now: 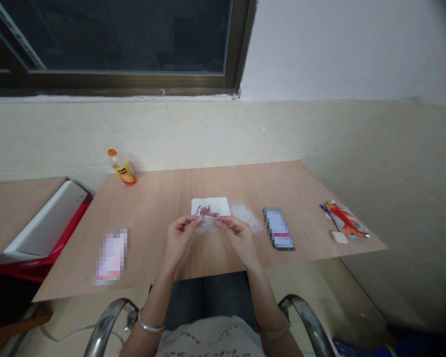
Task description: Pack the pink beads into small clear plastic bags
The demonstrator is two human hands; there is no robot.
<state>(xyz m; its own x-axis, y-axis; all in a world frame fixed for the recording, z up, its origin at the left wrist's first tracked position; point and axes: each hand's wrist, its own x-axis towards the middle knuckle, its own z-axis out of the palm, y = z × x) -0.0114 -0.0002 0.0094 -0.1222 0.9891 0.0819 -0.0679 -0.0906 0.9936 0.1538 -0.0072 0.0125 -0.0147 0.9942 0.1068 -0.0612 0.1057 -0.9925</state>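
Observation:
Between my two hands a small clear zip bag (207, 227) is stretched by its top edge. My left hand (182, 235) pinches one upper corner, thumb against fingers. The other corner is pinched by my right hand (240, 238). Just beyond the bag lies a white sheet of paper (223, 202) with a cluster of small dark red and pink beads or pieces (208, 210) on it. More clear zip bags (247, 217) lie flat beside the paper, near the fingers of my right hand. Whether the held bag contains anything is too small to tell.
A phone (278, 229) lies to the right, with a colourful packet (345, 220) and a small white case (339, 237) further right. A blurred pinkish item (112, 257) lies at left. An orange-capped drink bottle (122, 168) stands at the back left of the wooden table (156, 198).

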